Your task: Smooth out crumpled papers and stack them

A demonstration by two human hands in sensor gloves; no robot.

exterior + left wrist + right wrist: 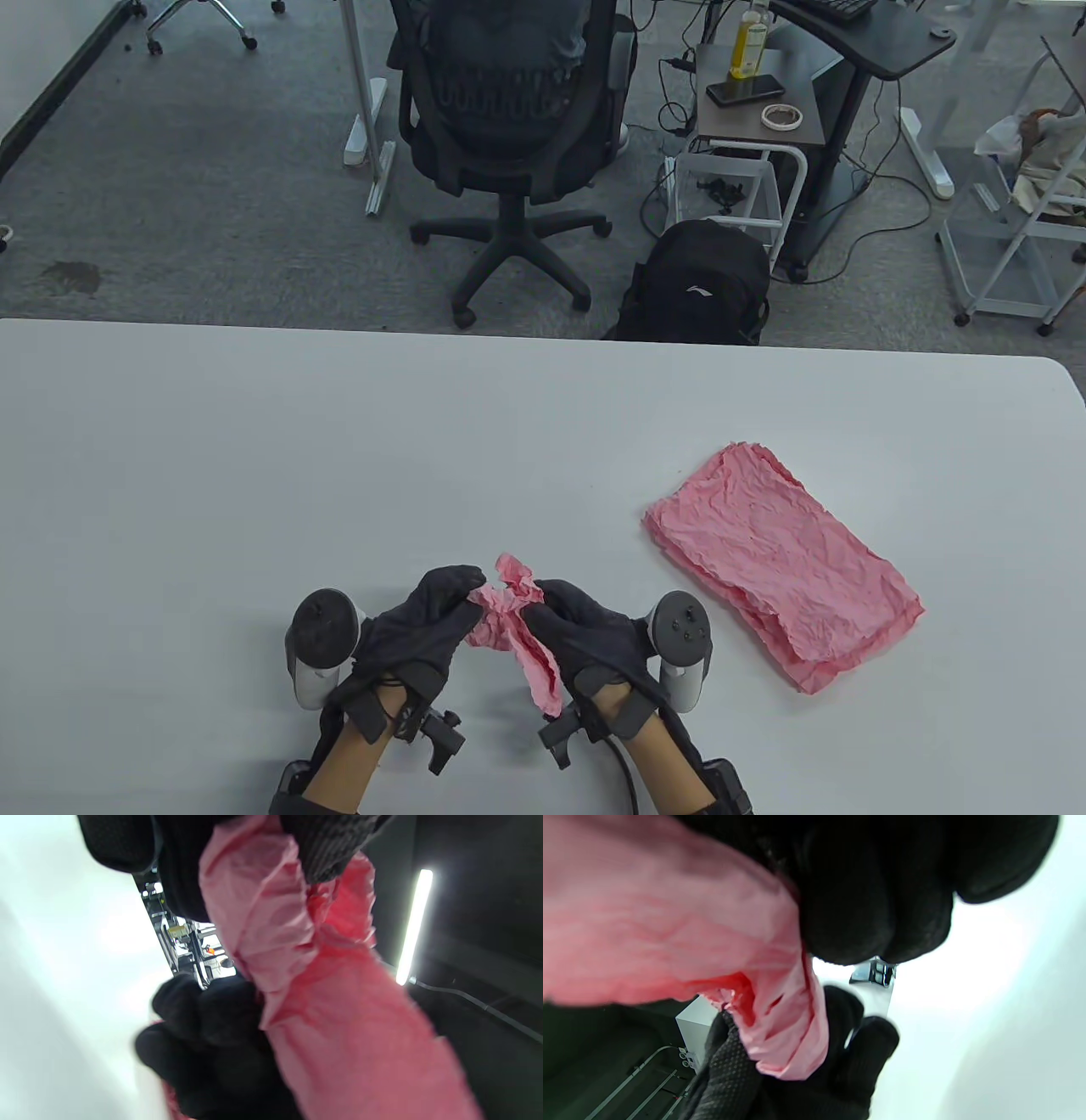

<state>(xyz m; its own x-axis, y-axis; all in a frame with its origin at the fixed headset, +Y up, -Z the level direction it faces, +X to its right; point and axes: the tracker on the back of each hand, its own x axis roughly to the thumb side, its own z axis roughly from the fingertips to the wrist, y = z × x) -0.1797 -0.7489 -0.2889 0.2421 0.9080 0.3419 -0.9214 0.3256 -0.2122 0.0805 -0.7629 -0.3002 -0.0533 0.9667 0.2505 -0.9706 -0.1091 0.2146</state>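
1. Left hand [424, 628], near the front edge of the white table [254, 458]: fingers curled and pinching the left side of the crumpled pink paper [517, 632], lifted off the surface.
2. Crumpled pink paper, between both hands: bunched at the top, a loose tail hanging toward the wrists. Best opened by pulling the two pinched edges gently apart, not yanking; thin creased sheet, likely to tear along a fold.
3. Right hand [585, 637]: fingertips clamped on the paper's right side, close against the left hand's grip. Worth shifting each pinch out toward a corner before spreading.
4. Then laid down and smoothed from centre outward with flat palms.
5. Stack of flattened pink papers [780, 564], well apart on the right: wrinkled but flat, edges roughly aligned; the place for the next sheet, squared to those edges.
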